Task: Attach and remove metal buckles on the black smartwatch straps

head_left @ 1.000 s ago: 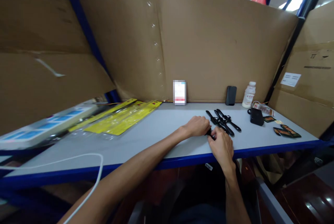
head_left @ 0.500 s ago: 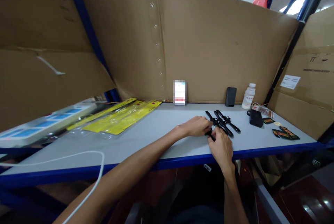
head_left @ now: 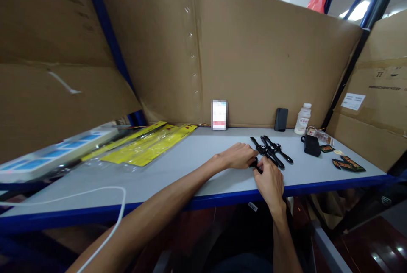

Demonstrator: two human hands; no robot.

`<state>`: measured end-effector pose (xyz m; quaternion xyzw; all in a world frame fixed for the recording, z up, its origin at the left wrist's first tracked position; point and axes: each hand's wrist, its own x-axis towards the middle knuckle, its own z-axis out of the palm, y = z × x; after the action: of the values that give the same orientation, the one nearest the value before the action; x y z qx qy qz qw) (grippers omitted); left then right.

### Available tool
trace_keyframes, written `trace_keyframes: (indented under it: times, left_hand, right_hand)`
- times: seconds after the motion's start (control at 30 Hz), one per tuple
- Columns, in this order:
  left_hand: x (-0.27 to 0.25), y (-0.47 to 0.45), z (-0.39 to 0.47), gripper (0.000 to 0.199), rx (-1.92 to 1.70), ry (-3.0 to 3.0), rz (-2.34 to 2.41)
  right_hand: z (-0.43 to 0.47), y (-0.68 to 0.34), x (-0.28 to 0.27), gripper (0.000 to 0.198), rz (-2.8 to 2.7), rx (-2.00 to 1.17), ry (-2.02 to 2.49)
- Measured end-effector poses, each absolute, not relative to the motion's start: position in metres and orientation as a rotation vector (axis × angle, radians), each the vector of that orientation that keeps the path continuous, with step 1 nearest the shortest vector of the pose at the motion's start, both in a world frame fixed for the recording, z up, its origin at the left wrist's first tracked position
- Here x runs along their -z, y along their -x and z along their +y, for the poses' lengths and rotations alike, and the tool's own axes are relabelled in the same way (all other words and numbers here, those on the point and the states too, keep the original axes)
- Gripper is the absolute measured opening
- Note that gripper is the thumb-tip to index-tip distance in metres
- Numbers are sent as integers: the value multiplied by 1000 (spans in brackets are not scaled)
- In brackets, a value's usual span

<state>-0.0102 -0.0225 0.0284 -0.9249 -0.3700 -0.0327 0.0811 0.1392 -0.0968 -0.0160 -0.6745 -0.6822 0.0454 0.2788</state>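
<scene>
Here in the person's hands is the small black piece (head_left: pixel 256 165), held just off the near left side of the pile of black tools (head_left: pixel 269 152), low over the grey tabletop (head_left: pixel 190 152). Left hand (head_left: pixel 240 155) at the far end: fingers curled down and closed on the piece, their tips partly tucked out of sight. Right hand (head_left: pixel 270 174) on the near side of the pile: thumb and forefinger pinching the other end, the remaining fingers folded in. Whether the piece touches the tabletop, I cannot tell.

And the pile itself: slim black tools lying crossed over one another, handles pointing several ways. Just right of it sits a black case (head_left: pixel 311 145), and farther right, some dark printed packets (head_left: pixel 348 163). Beyond the pile, to its right, a dark phone (head_left: pixel 281 119) stands upright, with a white-capped bottle (head_left: pixel 302 119) beside it. Beyond and left of the pile, a lit screen (head_left: pixel 219 114) is propped against the tall cardboard panel (head_left: pixel 241 61). Well left of the pile lie yellow-backed packages (head_left: pixel 155 143), partly overlapping; farther left again, a long white strip with blue panels (head_left: pixel 60 154).
</scene>
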Motion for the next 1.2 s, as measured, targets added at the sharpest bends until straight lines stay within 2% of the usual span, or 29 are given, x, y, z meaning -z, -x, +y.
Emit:
trace_keyframes:
  times: [0.27, 0.53, 0.73, 0.93, 1.2]
  left_hand:
    - [-25, 6, -22, 18, 146, 2795, -1080]
    - [-27, 7, -15, 20, 131, 2712, -1294]
    - [-26, 9, -25, 15, 65, 2750, -1144]
    - [-26, -3, -23, 19, 61, 2691, -1104]
    - [-26, 4, -18, 23, 36, 2671, -1262]
  right_hand:
    - [-96, -140, 17, 4, -1864, -100, 1813]
    - [-96, -139, 16, 3, -1834, -113, 1818]
    - [-98, -139, 14, 4, -1814, -115, 1831]
    - [-97, -140, 17, 9, -1910, -75, 1773]
    - [-98, -140, 14, 6, -1825, -100, 1868]
